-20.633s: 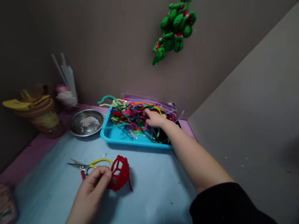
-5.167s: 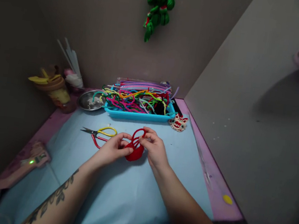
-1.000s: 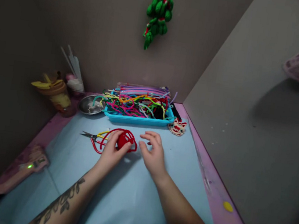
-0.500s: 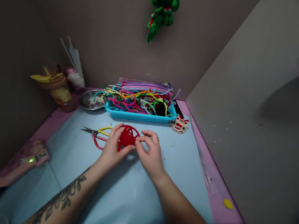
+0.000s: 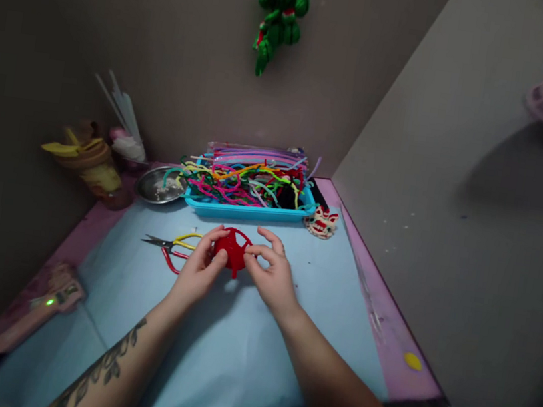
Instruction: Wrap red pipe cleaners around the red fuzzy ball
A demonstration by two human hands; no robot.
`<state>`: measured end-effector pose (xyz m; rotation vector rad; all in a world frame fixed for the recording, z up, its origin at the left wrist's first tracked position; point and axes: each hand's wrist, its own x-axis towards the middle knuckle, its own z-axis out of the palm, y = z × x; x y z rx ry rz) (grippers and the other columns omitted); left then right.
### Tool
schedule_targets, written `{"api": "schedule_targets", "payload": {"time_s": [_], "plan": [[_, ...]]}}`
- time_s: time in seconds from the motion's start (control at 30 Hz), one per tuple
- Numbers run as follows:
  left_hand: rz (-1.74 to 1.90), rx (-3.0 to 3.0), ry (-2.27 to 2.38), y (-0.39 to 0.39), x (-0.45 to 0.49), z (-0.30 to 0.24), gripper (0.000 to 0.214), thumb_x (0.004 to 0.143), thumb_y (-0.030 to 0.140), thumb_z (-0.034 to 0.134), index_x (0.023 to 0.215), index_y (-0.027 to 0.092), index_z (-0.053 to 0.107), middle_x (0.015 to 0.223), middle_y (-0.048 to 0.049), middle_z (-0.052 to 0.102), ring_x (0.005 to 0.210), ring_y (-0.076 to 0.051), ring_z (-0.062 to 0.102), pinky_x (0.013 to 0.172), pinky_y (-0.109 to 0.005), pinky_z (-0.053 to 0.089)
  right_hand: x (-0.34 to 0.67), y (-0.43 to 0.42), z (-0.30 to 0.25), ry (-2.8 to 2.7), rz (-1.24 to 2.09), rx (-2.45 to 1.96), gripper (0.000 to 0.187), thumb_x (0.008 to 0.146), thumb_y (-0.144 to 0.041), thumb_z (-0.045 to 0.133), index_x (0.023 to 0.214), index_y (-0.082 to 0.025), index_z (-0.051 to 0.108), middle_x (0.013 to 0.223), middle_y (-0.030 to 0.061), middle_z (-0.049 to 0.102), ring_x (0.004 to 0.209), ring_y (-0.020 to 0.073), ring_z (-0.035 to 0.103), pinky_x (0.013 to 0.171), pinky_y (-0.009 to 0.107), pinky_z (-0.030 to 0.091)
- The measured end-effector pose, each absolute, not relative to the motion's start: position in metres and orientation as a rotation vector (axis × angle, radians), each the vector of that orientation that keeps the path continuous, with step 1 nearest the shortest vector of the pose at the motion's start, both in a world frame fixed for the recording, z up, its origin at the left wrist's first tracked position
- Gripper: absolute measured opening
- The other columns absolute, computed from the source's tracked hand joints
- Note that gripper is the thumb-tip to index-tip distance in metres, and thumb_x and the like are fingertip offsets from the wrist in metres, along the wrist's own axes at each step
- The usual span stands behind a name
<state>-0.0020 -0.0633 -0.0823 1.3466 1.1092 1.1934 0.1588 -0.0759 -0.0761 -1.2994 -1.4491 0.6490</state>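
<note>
Between my two hands, above the blue sheet [image 5: 239,361], is a round red piece of bent pipe cleaner [image 5: 233,250] with open gaps near its top right. My left hand [image 5: 201,262] grips its left side, thumb in front and fingers around the edge. At the right edge my right hand [image 5: 270,267] pinches it between thumb and fingertips, one finger raised. Scissors [image 5: 169,244] with one yellow and one red handle lie beside my left hand, which partly hides the handles.
Behind my hands stands a blue tray [image 5: 250,212] of colourful pipe cleaners, with a metal bowl [image 5: 159,186] to its left and a lion-like face piece [image 5: 322,223] at its right corner. A pink glue gun [image 5: 41,313] with a lit green light lies at the left. Tweezers [image 5: 372,309] lie right.
The red piece has turned in my hands: its face is more solid now, and a short end points down. My left thumb has moved onto its front. The view has shifted slightly.
</note>
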Motion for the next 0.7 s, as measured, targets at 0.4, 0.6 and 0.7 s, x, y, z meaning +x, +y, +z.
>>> {"api": "schedule_targets", "payload": {"time_s": [0.4, 0.6, 0.7], "plan": [[1.265, 1.258, 1.057, -0.067, 0.0, -0.08, 0.033, 0.082, 0.042, 0.062, 0.107, 0.023, 0.05, 0.153, -0.0111, 0.028, 0.114, -0.022, 0.056, 0.088, -0.035, 0.05, 0.156, -0.077, -0.077, -1.598, 0.571, -1.214, 0.005, 0.078, -0.028, 0.065, 0.079, -0.024, 0.068, 0.136, 0.0082, 0.051, 0.135, 0.0264, 0.037, 0.112, 0.048, 0.031], [1.354, 1.616, 1.356, -0.065, -0.007, -0.067, 0.026, 0.082, 0.037, 0.06, 0.102, 0.021, 0.058, 0.137, -0.0112, 0.045, 0.11, -0.022, 0.055, 0.085, -0.034, 0.048, 0.164, -0.076, -0.071, -1.675, 0.513, -1.216, 0.004, 0.076, -0.022, 0.065, 0.073, -0.022, 0.065, 0.142, 0.0068, 0.046, 0.14, 0.0286, 0.028, 0.113, 0.053, 0.027], [1.307, 1.74, 1.473, -0.063, -0.013, -0.061, 0.026, 0.081, 0.034, 0.061, 0.104, 0.021, 0.059, 0.114, -0.0081, 0.059, 0.087, -0.018, 0.058, 0.071, -0.029, 0.047, 0.169, -0.075, -0.069, -1.713, 0.526, -1.22, 0.003, 0.077, -0.022, 0.065, 0.074, -0.022, 0.066, 0.143, 0.007, 0.045, 0.142, 0.0286, 0.026, 0.112, 0.053, 0.027]]}}
